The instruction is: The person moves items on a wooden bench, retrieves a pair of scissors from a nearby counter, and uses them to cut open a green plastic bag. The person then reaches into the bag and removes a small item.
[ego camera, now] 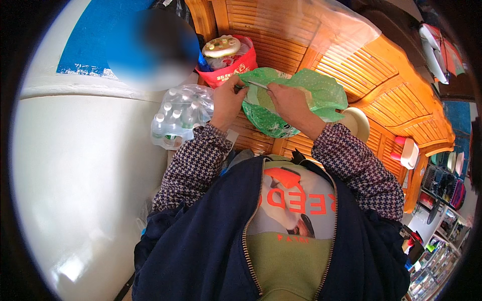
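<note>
Before me a green dotted plastic bag (324, 92) lies spread over a slatted wooden bench (254, 137). My left hand (228, 101) pinches something at the bag's left edge; a small dark part shows between its fingers, too small to name. My right hand (292, 103) is closed around a thin metal tool (258, 85), perhaps a knife or scissors blade, which points left toward my left hand across the bag's edge. Something pale green shows inside the bag between my hands. Both forearms wear houndstooth sleeve covers.
A shrink-wrapped pack of bottles (175, 118) stands left of my left hand. Behind it is a red bag (229, 73) with a round patterned item (221, 46) on top. A cream bowl (359, 122) sits right of the green bag. The bench's back curves behind; a white surface (75, 169) fills the left.
</note>
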A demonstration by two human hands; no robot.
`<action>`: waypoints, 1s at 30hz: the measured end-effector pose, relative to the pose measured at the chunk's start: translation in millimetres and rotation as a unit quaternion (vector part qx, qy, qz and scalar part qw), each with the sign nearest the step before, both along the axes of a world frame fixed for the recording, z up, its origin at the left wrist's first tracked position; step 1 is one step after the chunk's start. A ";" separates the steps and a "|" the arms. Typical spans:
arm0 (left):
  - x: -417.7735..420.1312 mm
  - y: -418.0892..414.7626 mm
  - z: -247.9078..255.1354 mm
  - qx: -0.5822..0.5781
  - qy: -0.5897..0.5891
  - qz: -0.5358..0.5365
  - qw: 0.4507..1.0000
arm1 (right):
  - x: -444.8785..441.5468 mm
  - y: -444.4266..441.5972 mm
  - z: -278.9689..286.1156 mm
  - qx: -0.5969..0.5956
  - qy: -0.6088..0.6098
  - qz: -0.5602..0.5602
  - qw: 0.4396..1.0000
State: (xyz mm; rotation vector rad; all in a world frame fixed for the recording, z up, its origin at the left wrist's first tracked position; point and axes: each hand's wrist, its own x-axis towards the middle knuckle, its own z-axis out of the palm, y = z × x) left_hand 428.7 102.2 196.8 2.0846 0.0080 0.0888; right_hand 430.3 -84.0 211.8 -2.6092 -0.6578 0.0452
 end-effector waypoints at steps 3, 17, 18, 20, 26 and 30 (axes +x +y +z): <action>-0.6 0.3 0.8 0.002 0.001 -0.002 1.000 | 0.4 3.0 -2.1 -0.006 0.001 -0.007 1.000; 2.2 0.3 1.8 0.011 -0.010 -0.014 1.000 | -3.9 20.3 3.9 -0.094 -0.046 -0.019 0.994; 2.6 0.3 1.8 0.007 -0.005 -0.015 1.000 | -5.3 20.9 5.7 -0.097 -0.049 -0.019 0.994; 3.2 0.2 1.1 0.000 -0.005 -0.015 1.000 | -7.9 19.5 6.6 -0.100 -0.053 -0.014 0.994; 3.3 -2.3 2.1 -0.012 -0.019 -0.017 1.000 | -12.3 15.2 8.3 -0.092 -0.015 -0.024 0.995; 3.2 -2.6 1.8 -0.019 -0.021 -0.011 1.000 | -15.3 10.0 10.2 -0.086 0.004 -0.034 0.996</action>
